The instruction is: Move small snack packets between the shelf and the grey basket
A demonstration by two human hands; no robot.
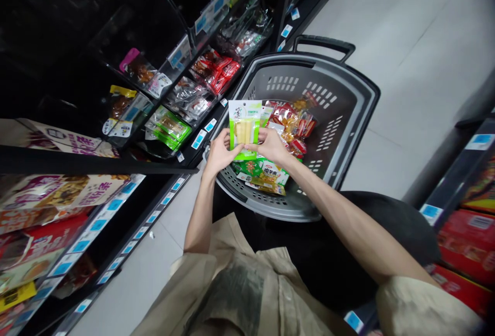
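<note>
Both my hands hold one green and white snack packet [244,129] upright, with pale yellow strips showing through its front. My left hand [223,151] grips its left edge, thumb across the lower front. At the lower right edge, my right hand [271,146] pinches it the same way. The packet is over the left part of a grey shopping basket [358,88]. Inside the basket lie red snack packets [288,119], a green and white packet [270,171] and a yellowish packet [266,186]. My hands hide part of the contents.
To the left are dark shelves with price tags [203,133], red packets [220,70] and a green packet [170,129]. The basket's black handle [325,40] points away from me. Pale floor tiles [417,57] lie beyond, and another shelf with red boxes [469,243] stands at the right.
</note>
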